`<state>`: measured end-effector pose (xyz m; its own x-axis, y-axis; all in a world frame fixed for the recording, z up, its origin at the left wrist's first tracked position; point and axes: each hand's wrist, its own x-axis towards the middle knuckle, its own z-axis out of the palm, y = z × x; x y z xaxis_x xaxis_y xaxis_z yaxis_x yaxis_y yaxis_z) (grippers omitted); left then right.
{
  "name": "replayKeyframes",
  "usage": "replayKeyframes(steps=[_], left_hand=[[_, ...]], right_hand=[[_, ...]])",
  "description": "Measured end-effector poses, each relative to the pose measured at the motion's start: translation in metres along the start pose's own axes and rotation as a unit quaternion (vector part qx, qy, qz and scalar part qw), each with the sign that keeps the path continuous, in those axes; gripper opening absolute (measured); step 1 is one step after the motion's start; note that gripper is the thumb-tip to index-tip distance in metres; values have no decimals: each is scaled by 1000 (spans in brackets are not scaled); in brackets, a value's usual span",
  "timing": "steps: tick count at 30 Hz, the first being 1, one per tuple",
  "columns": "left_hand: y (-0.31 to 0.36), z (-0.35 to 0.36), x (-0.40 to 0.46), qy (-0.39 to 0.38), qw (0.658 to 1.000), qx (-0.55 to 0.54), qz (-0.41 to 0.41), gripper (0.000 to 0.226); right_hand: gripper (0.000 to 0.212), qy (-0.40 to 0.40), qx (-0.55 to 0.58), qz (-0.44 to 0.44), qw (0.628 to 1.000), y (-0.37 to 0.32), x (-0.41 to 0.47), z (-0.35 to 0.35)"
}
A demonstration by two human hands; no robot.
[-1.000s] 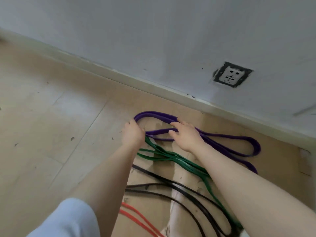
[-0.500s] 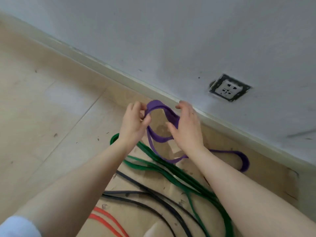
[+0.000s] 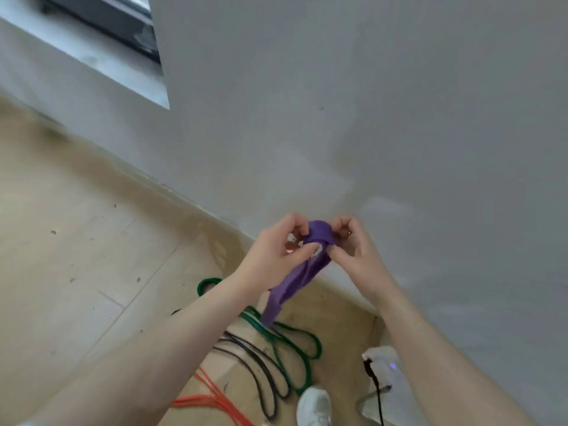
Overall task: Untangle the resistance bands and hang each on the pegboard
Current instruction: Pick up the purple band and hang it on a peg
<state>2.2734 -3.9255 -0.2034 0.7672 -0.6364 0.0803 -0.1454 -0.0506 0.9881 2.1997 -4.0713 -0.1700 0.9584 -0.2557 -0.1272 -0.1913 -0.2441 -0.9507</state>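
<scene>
Purple band: lifted off the floor in front of the wall, its top loop bunched between both hands; the tail hangs down to the green band.
Left hand: fingers curled narrow, pinching the left side of the loop.
Right hand: fingers curled narrow, pinching the right side; the hands are close together.
Reason for hold: judged to be working a twist or overlap open at the top while the hanging weight pulls the rest straight.
Green band: on the floor below the purple band, overlapping the black band.
Black band: on the floor, left of the green one.
Orange band: on the floor, nearest the onlooker's side.
Pegboard: not in view.
Containers: none seen.
Shoe: beside the green band's near end.
Progress: early; nothing hung.
</scene>
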Motion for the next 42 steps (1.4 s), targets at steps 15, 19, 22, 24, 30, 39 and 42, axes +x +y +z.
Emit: replayKeyframes(steps=[15, 19, 22, 24, 30, 39, 42], left_hand=[[336, -66, -39, -139, 985, 32, 94, 26], [371, -54, -44, -179, 976, 56, 108, 34], [392, -40, -41, -199, 972, 72, 102, 34], [403, -27, -35, -194, 972, 74, 112, 28], [425, 38, -4, -138, 981, 55, 121, 23], [409, 128, 92, -87, 981, 160, 72, 8], [393, 148, 127, -68, 976, 197, 60, 15]], right_hand=[[29, 200, -121, -104, 967, -331, -144, -39], [27, 257, -78, -102, 958, -346, -169, -52], [25, 286, -57, -104, 951, -349, -183, -72], [22, 295, -49, -99, 949, -349, -188, -88], [15, 316, -57, -86, 943, -342, -190, -158], [16, 311, -83, -54, 945, -305, -121, -258], [20, 327, -50, -24, 943, -290, -84, -274]])
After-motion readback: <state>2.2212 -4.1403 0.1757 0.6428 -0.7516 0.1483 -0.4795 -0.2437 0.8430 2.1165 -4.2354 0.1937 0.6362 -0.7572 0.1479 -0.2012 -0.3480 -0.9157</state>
